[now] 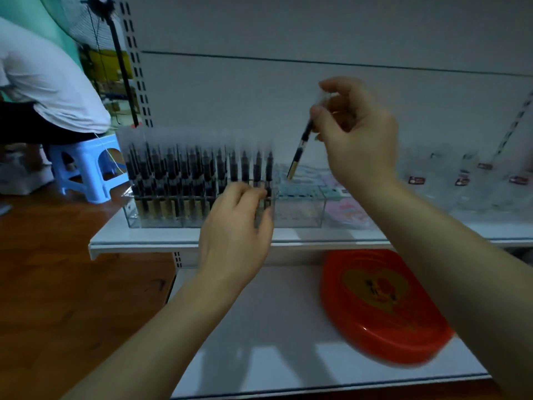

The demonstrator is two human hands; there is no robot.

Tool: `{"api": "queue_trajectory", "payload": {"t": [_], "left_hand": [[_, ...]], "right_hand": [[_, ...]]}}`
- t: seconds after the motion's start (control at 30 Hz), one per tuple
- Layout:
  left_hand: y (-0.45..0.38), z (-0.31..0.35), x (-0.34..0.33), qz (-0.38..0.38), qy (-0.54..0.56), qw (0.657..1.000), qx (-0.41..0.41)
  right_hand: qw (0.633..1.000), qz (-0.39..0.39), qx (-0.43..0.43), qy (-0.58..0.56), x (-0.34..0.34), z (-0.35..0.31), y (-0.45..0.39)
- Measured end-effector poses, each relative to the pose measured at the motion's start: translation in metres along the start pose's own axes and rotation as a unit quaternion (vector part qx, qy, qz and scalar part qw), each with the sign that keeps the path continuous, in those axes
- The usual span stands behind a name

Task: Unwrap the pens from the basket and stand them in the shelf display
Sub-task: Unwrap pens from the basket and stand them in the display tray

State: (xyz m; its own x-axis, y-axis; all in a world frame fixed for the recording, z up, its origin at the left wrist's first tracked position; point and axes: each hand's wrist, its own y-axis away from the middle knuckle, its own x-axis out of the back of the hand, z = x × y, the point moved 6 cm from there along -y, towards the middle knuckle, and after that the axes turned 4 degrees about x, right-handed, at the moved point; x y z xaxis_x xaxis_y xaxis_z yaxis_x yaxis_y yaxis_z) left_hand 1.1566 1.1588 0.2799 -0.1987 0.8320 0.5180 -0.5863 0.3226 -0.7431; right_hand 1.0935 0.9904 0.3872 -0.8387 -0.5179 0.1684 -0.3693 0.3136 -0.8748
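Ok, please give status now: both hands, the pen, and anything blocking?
Right hand pinches pen, tilted above the clear display box. Left hand touches the standing pens. Right section open, nothing blocking.

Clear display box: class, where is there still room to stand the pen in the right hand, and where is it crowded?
The clear display box has open compartments at its right end, between the last standing pens and the pastel packets. The left and middle sections are packed. The right hand holds a pen tilted above that gap; the left hand touches the last row.
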Motion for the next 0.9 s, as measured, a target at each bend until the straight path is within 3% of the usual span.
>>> {"api": "queue_trajectory", "payload": {"t": [0.27, 0.4, 0.73, 0.9], "left_hand": [[0.0, 0.001, -0.004, 0.017, -0.032, 0.999, -0.006], [0.0, 0.003, -0.002, 0.017, -0.044, 0.999, 0.0], [-0.001, 0.006, 0.0, 0.005, -0.052, 0.998, 0.037], [-0.002, 0.008, 0.001, 0.003, -0.049, 0.997, 0.058]], "right_hand": [[0.994, -0.1, -0.049, -0.011, -0.033, 0.025, -0.014], [0.996, -0.073, -0.046, -0.027, -0.027, 0.024, -0.023], [0.988, -0.114, -0.089, -0.06, -0.032, 0.028, -0.026], [0.985, -0.167, -0.036, -0.004, -0.041, 0.027, -0.026]]}}
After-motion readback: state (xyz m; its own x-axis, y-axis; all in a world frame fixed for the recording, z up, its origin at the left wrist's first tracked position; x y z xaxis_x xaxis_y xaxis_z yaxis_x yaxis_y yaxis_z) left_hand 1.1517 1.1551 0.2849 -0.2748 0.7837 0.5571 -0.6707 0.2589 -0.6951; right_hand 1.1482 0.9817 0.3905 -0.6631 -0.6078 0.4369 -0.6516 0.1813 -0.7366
